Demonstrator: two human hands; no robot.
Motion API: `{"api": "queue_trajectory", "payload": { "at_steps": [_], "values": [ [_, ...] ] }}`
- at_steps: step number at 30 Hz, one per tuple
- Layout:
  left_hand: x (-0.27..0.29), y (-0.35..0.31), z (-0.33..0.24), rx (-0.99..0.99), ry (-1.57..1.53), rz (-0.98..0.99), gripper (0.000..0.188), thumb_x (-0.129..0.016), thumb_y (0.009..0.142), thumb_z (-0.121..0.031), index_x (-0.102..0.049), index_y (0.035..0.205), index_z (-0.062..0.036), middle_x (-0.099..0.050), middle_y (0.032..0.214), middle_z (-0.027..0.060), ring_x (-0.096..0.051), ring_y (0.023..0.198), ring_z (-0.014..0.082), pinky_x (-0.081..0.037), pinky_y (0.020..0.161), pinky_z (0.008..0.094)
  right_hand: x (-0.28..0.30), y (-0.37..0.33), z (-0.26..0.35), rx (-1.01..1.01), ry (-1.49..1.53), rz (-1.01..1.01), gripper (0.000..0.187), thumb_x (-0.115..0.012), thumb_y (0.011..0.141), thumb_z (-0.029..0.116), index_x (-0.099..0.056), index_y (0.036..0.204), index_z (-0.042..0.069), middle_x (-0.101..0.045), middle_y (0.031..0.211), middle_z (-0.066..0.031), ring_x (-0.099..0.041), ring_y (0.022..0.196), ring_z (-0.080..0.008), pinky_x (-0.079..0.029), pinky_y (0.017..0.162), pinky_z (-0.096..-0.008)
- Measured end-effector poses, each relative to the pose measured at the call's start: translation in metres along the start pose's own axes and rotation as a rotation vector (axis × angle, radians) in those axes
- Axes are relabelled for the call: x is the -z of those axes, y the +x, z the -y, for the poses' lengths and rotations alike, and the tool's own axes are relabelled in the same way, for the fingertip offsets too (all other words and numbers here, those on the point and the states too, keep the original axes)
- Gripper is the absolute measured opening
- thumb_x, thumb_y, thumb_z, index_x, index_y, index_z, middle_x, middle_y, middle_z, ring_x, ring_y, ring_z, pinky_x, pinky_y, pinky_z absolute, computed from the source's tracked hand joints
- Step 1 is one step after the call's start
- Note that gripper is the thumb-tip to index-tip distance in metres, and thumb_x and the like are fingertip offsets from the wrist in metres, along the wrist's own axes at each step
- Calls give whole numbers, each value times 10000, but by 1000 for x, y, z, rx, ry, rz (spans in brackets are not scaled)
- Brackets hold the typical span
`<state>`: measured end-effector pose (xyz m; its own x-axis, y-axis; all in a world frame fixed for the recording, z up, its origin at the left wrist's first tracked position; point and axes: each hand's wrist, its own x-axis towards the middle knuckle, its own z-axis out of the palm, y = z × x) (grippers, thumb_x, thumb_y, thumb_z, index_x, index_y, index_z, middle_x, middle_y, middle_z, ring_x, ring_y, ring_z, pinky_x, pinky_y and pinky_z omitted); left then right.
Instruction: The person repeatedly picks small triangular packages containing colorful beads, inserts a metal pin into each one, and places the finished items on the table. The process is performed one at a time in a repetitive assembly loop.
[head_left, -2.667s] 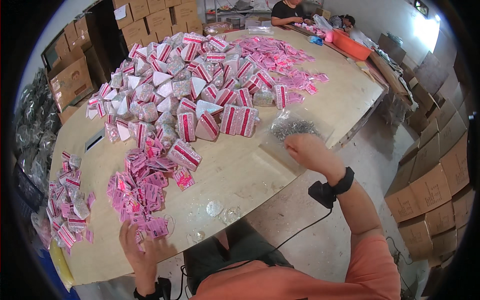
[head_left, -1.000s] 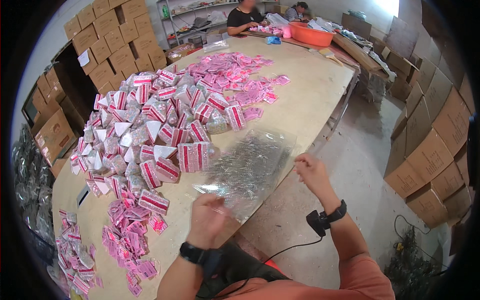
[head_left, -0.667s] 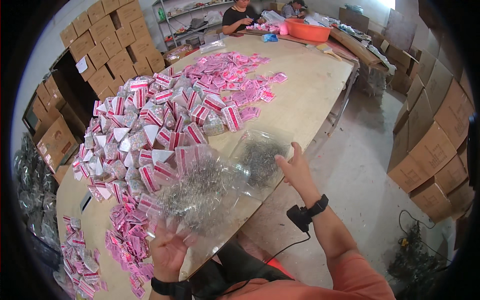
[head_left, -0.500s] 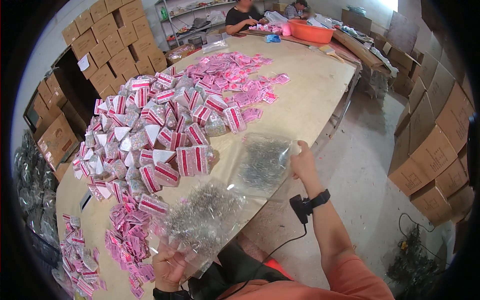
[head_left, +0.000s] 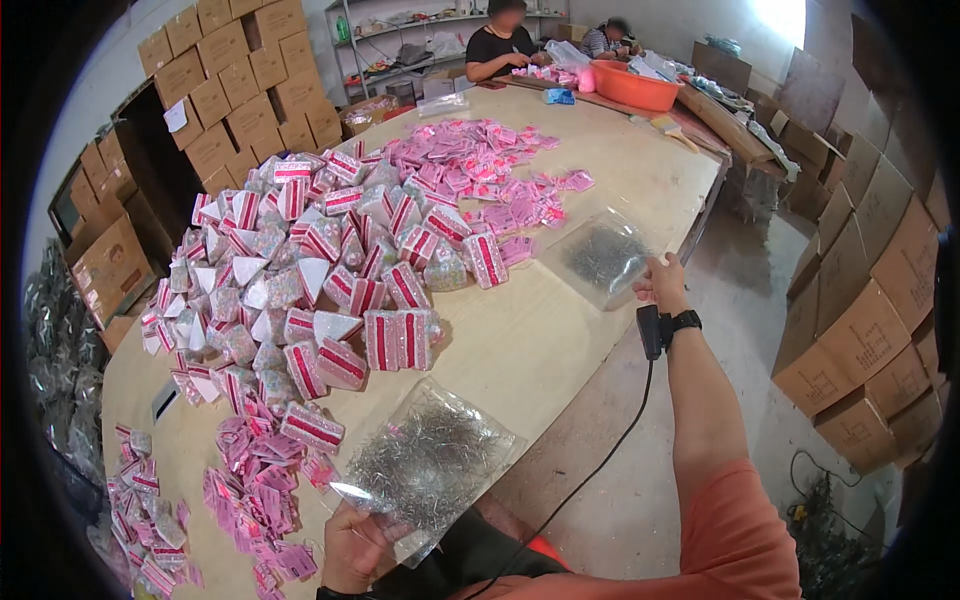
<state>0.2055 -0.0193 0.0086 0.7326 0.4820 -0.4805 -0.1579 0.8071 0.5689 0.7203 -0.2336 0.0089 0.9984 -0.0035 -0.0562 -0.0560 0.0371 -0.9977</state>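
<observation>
Lower centre: glossy clear plastic bag [head_left: 432, 462] of fine, wiry silver pieces [head_left: 415, 470], edge clasped in curled left hand [head_left: 356, 545]. Right of centre: 2nd clear bag [head_left: 603, 258], corner pinched by nearly closed right hand [head_left: 661, 281]. Far right: cardboard cartons [head_left: 868, 335], print illegible.

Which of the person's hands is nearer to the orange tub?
Right. The right hand is partway along the table toward the orange tub; the left hand is at the near edge, farther away.
</observation>
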Motion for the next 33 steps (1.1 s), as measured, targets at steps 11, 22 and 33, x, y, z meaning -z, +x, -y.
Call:
{"api": "queue_trajectory", "payload": {
  "at_steps": [11, 22, 33],
  "values": [
    [0, 0, -2, 17, 78, -78, 395, -551, 756, -154, -493, 1132, -48, -588, 1026, 106, -569, 946, 304, -450, 814, 575, -57, -67, -6, 946, -1044, 182, 249, -543, 763, 105, -521, 991, 9, -569, 959, -170, -503, 968, -343, -431, 818, -410],
    [0, -12, 4, -59, 165, -12, 199, -498, 821, -101, -529, 1007, -36, -584, 971, 99, -565, 923, 266, -469, 846, 485, -43, -49, -17, 871, -1131, 189, 104, -572, 750, 120, -573, 808, 34, -587, 862, -143, -542, 886, -310, -453, 760, -399],
    [16, -4, -1, 95, 17, -56, 140, -512, 826, -129, -575, 920, -46, -616, 890, 99, -601, 896, 278, -445, 872, 506, -16, -27, -3, 811, -1041, 382, 140, -573, 751, 171, -572, 726, 33, -584, 760, -171, -567, 757, -340, -450, 688, -429]
  ]
}}
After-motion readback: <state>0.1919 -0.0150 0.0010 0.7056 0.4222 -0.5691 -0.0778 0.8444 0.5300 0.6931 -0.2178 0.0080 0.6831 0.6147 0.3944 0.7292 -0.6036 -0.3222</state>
